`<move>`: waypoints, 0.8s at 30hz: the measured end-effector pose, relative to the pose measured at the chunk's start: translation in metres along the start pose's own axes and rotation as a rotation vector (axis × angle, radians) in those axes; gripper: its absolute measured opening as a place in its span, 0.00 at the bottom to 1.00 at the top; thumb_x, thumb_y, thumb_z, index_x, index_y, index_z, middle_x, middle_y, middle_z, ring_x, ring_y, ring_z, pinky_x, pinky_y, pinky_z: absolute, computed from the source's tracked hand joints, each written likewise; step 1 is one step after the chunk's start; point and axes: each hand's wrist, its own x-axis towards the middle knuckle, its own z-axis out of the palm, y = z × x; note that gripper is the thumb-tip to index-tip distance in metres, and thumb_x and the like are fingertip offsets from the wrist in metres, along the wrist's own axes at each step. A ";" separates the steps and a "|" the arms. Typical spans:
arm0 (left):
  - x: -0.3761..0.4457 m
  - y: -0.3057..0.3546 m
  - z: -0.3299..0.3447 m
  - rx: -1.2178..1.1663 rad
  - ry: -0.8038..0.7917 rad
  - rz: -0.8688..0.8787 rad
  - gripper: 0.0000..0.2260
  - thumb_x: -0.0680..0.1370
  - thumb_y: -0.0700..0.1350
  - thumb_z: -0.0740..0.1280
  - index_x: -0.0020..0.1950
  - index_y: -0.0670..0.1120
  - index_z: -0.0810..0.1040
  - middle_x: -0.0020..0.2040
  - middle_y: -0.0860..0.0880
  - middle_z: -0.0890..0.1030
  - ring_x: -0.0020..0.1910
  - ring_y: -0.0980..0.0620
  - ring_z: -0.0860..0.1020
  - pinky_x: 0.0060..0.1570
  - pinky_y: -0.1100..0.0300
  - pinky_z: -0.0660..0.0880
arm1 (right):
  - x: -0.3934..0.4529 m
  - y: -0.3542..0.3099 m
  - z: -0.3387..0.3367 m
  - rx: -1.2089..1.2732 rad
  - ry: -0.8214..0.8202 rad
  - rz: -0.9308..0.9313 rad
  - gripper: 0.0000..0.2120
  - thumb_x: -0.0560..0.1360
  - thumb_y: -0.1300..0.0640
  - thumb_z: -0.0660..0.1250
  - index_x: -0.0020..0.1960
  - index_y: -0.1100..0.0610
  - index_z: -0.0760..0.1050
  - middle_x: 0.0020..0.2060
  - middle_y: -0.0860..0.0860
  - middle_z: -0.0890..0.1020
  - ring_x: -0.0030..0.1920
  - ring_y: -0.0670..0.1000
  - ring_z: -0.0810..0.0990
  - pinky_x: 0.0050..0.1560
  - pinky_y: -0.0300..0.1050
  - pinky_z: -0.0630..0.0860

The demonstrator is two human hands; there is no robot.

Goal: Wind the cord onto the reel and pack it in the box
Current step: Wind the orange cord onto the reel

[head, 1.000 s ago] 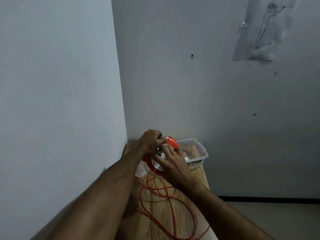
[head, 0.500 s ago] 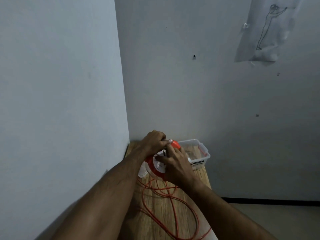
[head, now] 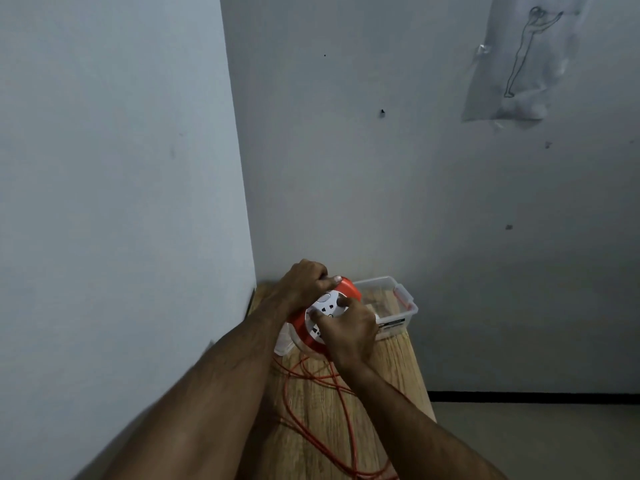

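Fingers of the left hand [head: 304,284] were curled over the top rim of the reel [head: 323,311], thumb laid along the orange edge at approx 12 o'clock on the reel face, so the reel was held. Fingers of the right hand [head: 348,329] were bent w/ tips pressed on the white socket face at its 4 o'clock side; whether a knob or handle was gripped beneath them could not be told. The reel was held tilted, just above the table [head: 388,368], w/ white face turned toward the camera and orange flange seen behind it. The cord [head: 341,396], orange, was seen hanging from the reel's underside at 6 o'clock and lying in loose loops across the wood, run off toward the bottom edge of the view; most of it was not wound. The box [head: 403,301], clear plastic w/ red side latch, was set at 2 o'clock from the reel, just beside the right hand, open on top, against the back wall. A second clear plastic piece [head: 282,342] was partly seen at 8 o'clock of the reel, under the left wrist. A drawing sheet [head: 519,60] was taped on the wall at upper right.
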 end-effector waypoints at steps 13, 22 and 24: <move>-0.002 -0.014 -0.005 -0.028 0.010 -0.013 0.23 0.80 0.58 0.63 0.37 0.40 0.80 0.33 0.43 0.80 0.35 0.45 0.79 0.41 0.49 0.76 | 0.013 0.021 -0.025 -0.641 -0.209 -1.004 0.27 0.71 0.43 0.72 0.66 0.54 0.76 0.57 0.59 0.79 0.58 0.59 0.80 0.58 0.62 0.78; -0.004 -0.010 -0.002 -0.055 -0.018 -0.008 0.17 0.81 0.55 0.65 0.38 0.45 0.77 0.37 0.46 0.80 0.36 0.49 0.78 0.40 0.58 0.72 | 0.033 0.026 -0.026 -0.759 -0.447 -1.006 0.41 0.66 0.42 0.79 0.75 0.49 0.68 0.71 0.60 0.70 0.71 0.62 0.71 0.67 0.67 0.70; -0.003 -0.008 0.000 -0.062 -0.013 -0.003 0.19 0.81 0.55 0.65 0.38 0.43 0.78 0.37 0.45 0.80 0.36 0.48 0.78 0.41 0.57 0.73 | 0.035 0.027 -0.026 -0.754 -0.386 -1.027 0.38 0.65 0.40 0.80 0.72 0.50 0.73 0.67 0.60 0.74 0.67 0.61 0.75 0.65 0.66 0.72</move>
